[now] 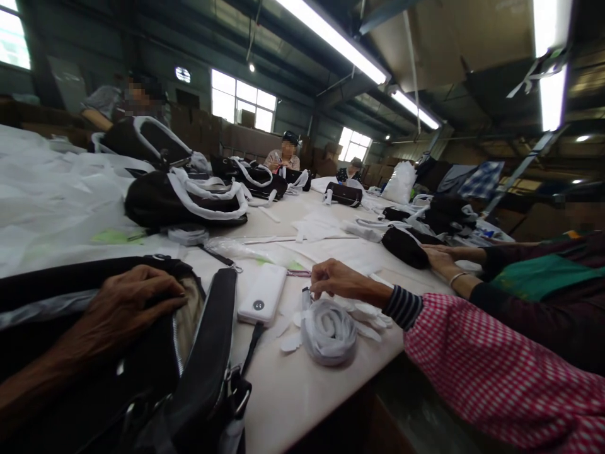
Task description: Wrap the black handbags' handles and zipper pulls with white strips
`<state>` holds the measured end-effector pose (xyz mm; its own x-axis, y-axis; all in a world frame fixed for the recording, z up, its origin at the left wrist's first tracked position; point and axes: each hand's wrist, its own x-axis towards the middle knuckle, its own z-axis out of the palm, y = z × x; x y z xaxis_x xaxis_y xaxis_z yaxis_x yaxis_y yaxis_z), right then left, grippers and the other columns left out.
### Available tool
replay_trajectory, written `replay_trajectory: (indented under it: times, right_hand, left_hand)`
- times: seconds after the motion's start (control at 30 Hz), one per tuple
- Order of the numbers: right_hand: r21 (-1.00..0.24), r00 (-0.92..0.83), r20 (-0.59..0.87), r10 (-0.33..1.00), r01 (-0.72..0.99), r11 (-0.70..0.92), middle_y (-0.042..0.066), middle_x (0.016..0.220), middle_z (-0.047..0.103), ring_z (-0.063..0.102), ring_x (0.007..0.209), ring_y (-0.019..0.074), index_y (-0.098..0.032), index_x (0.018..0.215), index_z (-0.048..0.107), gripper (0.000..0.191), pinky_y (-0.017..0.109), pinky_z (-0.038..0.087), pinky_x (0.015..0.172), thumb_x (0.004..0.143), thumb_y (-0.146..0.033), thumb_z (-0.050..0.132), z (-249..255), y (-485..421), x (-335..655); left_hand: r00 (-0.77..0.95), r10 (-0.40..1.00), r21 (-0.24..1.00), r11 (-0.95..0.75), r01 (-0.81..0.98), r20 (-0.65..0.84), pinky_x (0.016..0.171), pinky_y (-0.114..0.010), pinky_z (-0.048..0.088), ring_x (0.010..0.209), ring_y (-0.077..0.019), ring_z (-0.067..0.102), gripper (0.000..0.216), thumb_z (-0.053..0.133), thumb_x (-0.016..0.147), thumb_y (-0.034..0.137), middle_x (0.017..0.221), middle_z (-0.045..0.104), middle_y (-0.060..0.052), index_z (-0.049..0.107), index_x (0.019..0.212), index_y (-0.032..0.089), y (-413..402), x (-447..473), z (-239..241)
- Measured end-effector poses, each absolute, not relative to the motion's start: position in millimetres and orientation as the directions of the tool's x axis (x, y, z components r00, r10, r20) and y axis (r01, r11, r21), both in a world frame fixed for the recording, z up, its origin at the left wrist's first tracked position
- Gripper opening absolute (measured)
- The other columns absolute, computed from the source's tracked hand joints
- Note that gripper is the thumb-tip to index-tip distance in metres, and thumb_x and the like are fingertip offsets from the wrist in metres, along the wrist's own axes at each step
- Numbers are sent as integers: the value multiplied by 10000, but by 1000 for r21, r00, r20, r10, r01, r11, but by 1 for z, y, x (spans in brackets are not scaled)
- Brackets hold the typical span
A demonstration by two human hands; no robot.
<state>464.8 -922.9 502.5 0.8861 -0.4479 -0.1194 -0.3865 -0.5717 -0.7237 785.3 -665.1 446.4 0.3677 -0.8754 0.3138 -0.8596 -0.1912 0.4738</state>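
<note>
A black handbag (89, 353) with beige lining and a zip lies at the lower left. My left hand (132, 302) rests over its opening, fingers curled and closed on the edge by the lining. Beyond the black strap (210, 343) at the bag's side, a white power bank (262, 293) lies on the table. My right hand (338, 279), in a striped cuff and red checked sleeve, pinches the end of a coiled strap (328, 334) in whitish wrapping. The coil itself sits on the table just below those fingers. White paper scraps (366, 318) lie beside it.
Black bags with white-wrapped handles (186, 198) stand farther back on the table (302, 403). White wrapping sheets (51, 195) are heaped at the left. At the right, a co-worker's hands (442, 258) touch another black bag (404, 246). Other people sit across the table.
</note>
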Motion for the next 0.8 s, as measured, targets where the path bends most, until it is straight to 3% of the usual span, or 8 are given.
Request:
replay_trajectory:
  times: [0.13,0.33,0.43,0.6,0.73,0.8]
  right_hand:
    - [-759,901,-182,-393,-383,-526,28,679,670,597,631,139,-150,736,587,77,235,441,585,769,-214,616,502,-915,485]
    - [-601,908,29,-417,-317,-734,-3,740,602,517,714,136,-155,728,584,80,245,382,661,794,-186,618,499,-901,483]
    - [-557,906,49,-421,-325,-764,4,765,616,532,735,144,-151,744,613,92,253,385,692,821,-200,619,503,-910,477]
    - [-377,891,-26,-453,-428,-821,-16,677,576,511,682,133,-152,727,658,38,246,351,653,764,-159,657,519,-933,460]
    - [-588,905,-200,-374,-416,-693,-18,642,601,526,627,127,-146,696,638,90,238,379,609,745,-216,665,527,-940,448]
    - [-620,891,-271,-365,-452,-641,-14,610,614,538,595,127,-139,672,642,128,236,385,586,734,-243,683,528,-939,447]
  left_hand:
    - [366,-871,459,-193,-868,327,955,-456,496,979,-278,618,439,554,766,624,992,692,-81,790,836,261,-665,786,446]
    - [368,-875,467,-195,-863,316,959,-480,486,985,-288,611,450,543,787,627,999,681,-91,789,851,255,-664,785,445]
    - [364,-874,468,-187,-864,323,979,-501,478,999,-295,613,455,542,790,632,998,672,-96,789,846,254,-664,784,446]
    - [358,-872,484,-167,-859,335,953,-479,501,964,-280,633,465,540,786,652,991,672,-91,799,839,270,-664,790,439]
    - [337,-858,430,-155,-889,387,912,-432,514,941,-259,637,439,587,784,669,1006,668,-64,805,859,295,-666,802,427]
    - [323,-856,399,-153,-904,404,903,-425,515,945,-260,638,432,592,789,673,1006,673,-56,803,865,304,-666,807,422]
